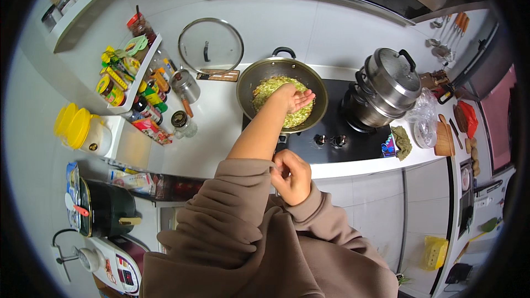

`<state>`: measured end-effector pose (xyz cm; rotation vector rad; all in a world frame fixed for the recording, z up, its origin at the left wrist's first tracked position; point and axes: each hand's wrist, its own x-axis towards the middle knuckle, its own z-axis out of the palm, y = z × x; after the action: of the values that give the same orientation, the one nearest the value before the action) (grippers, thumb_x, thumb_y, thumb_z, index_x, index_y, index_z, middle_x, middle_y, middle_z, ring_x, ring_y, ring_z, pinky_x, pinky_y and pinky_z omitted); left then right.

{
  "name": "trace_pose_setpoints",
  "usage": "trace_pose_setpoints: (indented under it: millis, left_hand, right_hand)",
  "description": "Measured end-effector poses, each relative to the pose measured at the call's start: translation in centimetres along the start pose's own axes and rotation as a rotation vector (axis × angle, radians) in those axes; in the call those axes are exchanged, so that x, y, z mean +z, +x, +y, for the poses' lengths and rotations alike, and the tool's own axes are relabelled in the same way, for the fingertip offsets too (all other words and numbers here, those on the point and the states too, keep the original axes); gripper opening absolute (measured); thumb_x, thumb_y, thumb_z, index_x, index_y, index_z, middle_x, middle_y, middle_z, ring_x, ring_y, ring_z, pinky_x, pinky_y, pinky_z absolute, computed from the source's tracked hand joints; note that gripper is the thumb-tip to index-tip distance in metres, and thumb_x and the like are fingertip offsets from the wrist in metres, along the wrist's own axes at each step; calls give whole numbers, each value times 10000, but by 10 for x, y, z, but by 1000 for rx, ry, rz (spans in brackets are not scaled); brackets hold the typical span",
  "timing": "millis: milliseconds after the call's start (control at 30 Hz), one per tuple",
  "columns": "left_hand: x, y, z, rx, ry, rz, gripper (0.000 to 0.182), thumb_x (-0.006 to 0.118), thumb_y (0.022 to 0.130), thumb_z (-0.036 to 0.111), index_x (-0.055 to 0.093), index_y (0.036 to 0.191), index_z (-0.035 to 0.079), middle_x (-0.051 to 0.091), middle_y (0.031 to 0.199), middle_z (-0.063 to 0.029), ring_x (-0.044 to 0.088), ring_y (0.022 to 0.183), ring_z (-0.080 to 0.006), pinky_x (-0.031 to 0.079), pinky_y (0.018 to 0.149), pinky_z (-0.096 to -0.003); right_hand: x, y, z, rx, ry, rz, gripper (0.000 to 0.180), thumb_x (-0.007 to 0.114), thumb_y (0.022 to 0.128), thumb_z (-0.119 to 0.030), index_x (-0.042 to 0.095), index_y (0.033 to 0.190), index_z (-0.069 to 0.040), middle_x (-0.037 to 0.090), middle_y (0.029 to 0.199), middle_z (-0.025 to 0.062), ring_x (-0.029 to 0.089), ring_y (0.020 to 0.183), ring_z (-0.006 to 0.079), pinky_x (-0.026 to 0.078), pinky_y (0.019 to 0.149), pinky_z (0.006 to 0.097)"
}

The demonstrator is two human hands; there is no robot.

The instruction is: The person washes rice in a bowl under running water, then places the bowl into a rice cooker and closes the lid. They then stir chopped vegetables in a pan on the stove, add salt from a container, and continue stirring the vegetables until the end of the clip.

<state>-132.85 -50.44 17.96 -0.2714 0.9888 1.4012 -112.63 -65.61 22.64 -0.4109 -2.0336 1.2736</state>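
My left hand (297,98) is stretched out over the wok (242,91), palm turned partly up and fingers extended, holding nothing. Beneath it, a flat layer of chopped green and yellowish food (296,119) covers the bottom of the wok. The brown left sleeve (240,182) is bunched up near the elbow, leaving the forearm bare. At its cuff, my right hand (293,177) has its fingers curled and pinches the fabric. The wok rests on the left side of a black glass cooktop (356,149).
Stacked steel pots (383,99) stand on the right burner. A glass lid (212,47) leans against the wall. Left of the wok are a glass jar (185,126), a steel canister (186,86) and bottles. A green cloth (401,142) lies right of the cooktop.
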Motion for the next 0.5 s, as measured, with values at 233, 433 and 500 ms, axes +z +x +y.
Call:
trace_pose_setpoints:
  millis: [233,433,500]
  left_hand:
    - [28,-30,7,110,91,-132,202,270,971,149,421,851,91,672,1008,-155,649,972,-331,546,807,-448]
    - [17,-37,-21,-53,133,-341,230,312,987,234,506,945,116,654,990,-81,607,977,-299,461,868,-513]
    - [10,-34,-24,-63,88,-215,248,351,987,263,546,950,113,638,919,-60,605,946,-287,460,879,-503]
  right_hand:
    - [-55,44,49,172,-55,284,156,674,760,24,615,903,2,615,785,28,572,694,91,473,657,226]
    - [-68,103,107,-209,-388,397,836,793,609,-166,423,1353,-75,413,1236,207,419,1155,398,378,976,431]
    - [-65,117,116,-303,-475,362,690,715,689,-220,482,1334,-137,423,1250,217,437,1155,391,395,961,430]
